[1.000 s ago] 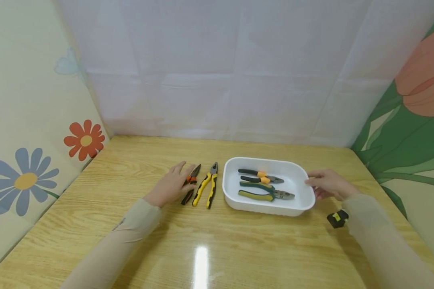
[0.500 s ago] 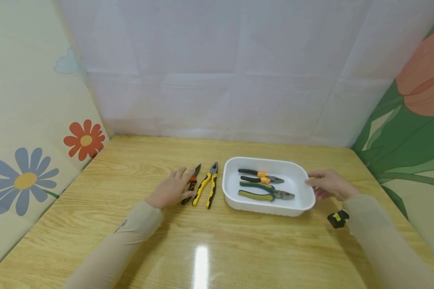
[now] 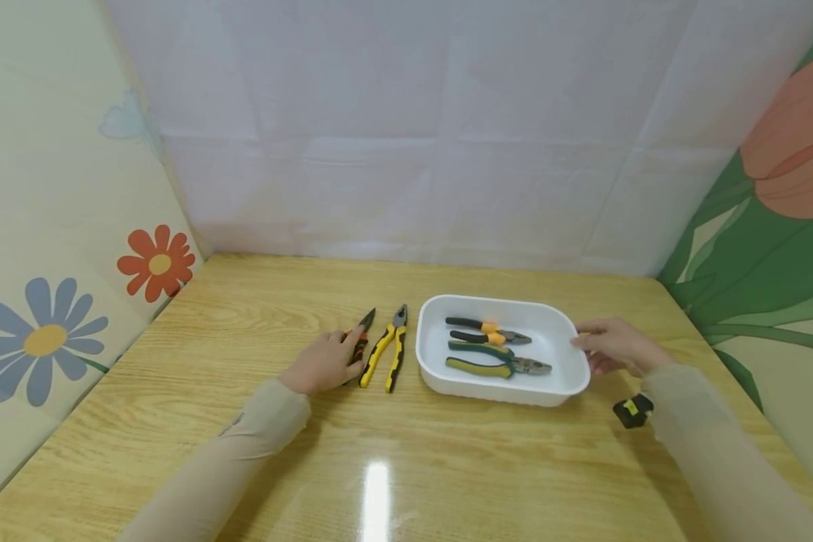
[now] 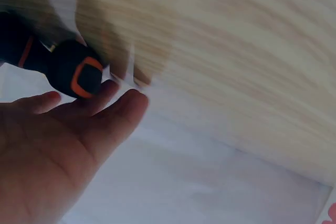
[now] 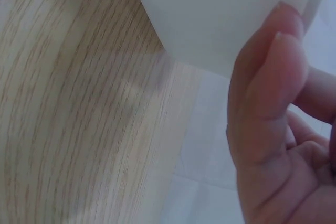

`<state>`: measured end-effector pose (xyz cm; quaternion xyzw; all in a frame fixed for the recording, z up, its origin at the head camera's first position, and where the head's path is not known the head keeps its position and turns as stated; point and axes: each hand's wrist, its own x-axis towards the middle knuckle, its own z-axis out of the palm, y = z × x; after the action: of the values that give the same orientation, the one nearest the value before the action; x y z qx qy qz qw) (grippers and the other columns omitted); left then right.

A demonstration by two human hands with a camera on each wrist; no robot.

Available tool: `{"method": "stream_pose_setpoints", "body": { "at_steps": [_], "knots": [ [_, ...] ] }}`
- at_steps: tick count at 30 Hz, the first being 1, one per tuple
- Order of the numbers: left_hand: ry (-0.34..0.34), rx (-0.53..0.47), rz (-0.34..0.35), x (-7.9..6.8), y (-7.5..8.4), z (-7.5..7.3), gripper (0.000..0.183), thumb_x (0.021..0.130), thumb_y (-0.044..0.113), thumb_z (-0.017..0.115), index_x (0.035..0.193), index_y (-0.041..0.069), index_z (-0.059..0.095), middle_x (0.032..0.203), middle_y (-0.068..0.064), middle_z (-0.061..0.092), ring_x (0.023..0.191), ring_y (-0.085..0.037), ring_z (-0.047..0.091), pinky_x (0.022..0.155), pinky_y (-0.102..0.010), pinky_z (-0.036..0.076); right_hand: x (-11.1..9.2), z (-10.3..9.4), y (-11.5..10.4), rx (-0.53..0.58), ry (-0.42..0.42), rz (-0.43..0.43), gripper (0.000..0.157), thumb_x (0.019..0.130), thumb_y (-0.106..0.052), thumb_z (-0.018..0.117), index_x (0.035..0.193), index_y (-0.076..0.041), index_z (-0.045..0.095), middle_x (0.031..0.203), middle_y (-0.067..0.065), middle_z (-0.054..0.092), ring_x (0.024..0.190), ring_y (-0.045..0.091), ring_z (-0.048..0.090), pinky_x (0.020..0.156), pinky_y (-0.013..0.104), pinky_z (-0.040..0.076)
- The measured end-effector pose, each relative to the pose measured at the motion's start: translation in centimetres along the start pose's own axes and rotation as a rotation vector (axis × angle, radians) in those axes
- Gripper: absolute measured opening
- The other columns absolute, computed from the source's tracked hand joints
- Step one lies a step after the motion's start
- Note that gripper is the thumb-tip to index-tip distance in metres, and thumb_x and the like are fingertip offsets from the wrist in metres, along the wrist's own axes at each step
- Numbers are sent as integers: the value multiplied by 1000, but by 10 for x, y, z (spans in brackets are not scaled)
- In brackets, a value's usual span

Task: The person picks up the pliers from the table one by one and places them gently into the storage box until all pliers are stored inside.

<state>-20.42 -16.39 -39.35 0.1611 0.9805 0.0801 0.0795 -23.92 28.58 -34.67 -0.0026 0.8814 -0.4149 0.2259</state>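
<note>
My left hand (image 3: 321, 361) grips the long-nose pliers (image 3: 368, 319), which have black and red handles, at the left of the tools on the table. In the left wrist view the handle ends (image 4: 73, 72) lie at my fingers (image 4: 123, 114). Beside them lie yellow-and-black combination pliers (image 3: 397, 335), handles spread. A white plastic tray (image 3: 501, 389) stands to their right, with my right hand (image 3: 619, 346) pinching its right rim. Inside the tray lie orange-and-black pliers (image 3: 491, 329) and green-handled pliers (image 3: 497, 359). My right fingers (image 5: 273, 77) press against the tray wall in the right wrist view.
A small black and yellow tape measure (image 3: 631, 411) sits near my right sleeve. The wooden table (image 3: 474, 467) meets a white cloth backdrop (image 3: 406, 150) at the back. Flower-printed panels (image 3: 47, 188) flank both sides.
My left hand has come down and closed over the handles of the long-nose pliers, its fingers curling in. My right hand and the tray have not moved.
</note>
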Motion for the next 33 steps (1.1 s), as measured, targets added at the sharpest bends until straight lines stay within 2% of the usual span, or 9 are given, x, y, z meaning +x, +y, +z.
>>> {"method": "stream_pose_setpoints", "body": {
  "at_steps": [4, 8, 14, 19, 22, 27, 33],
  "knots": [
    [-67, -55, -87, 1, 6, 1, 67, 96, 28, 53, 154, 6, 25, 143, -33, 36, 131, -47, 36, 94, -60, 43, 1, 0, 0, 8, -3, -1, 59, 99, -12, 51, 142, 19, 25, 80, 6, 63, 63, 15, 61, 61, 29, 55],
    [-61, -51, -108, 3, 8, 3, 65, 96, 28, 53, 154, 10, 28, 142, -31, 37, 127, -44, 40, 86, -57, 48, 1, 0, 1, 11, -7, -8, 59, 99, -12, 51, 142, 19, 25, 79, 6, 63, 62, 14, 60, 60, 28, 55],
    [-25, -1, -72, 6, 10, 4, 57, 95, 28, 55, 149, 17, 42, 130, -32, 47, 108, -41, 50, 73, -53, 51, 1, -2, 3, 5, -4, 2, 59, 100, -13, 51, 143, 18, 25, 81, 6, 64, 64, 15, 60, 61, 29, 55],
    [24, 111, -17, 9, 9, 7, 52, 95, 29, 57, 144, 16, 48, 120, -32, 53, 99, -40, 55, 74, -51, 52, 2, -2, 3, 5, -10, -15, 58, 100, -13, 51, 142, 19, 26, 80, 5, 63, 63, 14, 60, 59, 28, 54],
    [39, 188, 8, 12, 8, 8, 52, 96, 30, 57, 144, 13, 47, 117, -33, 54, 99, -40, 56, 75, -50, 53, 2, -2, 3, 18, -15, -29, 57, 100, -12, 50, 141, 20, 26, 77, 4, 62, 61, 13, 59, 58, 27, 54],
    [54, 240, 27, 16, 8, 11, 53, 98, 30, 54, 145, 10, 42, 111, -32, 54, 94, -39, 55, 70, -47, 54, 2, -1, 2, 24, -17, -39, 56, 100, -11, 50, 140, 20, 27, 76, 3, 62, 60, 12, 59, 57, 27, 54],
    [165, 264, 101, 14, 4, 10, 40, 96, 23, 59, 132, 9, 51, 92, -29, 58, 75, -36, 58, 59, -44, 54, 2, -1, 3, 27, -18, -35, 56, 100, -10, 50, 140, 21, 26, 76, 4, 62, 60, 12, 59, 57, 26, 53]
  ]
}}
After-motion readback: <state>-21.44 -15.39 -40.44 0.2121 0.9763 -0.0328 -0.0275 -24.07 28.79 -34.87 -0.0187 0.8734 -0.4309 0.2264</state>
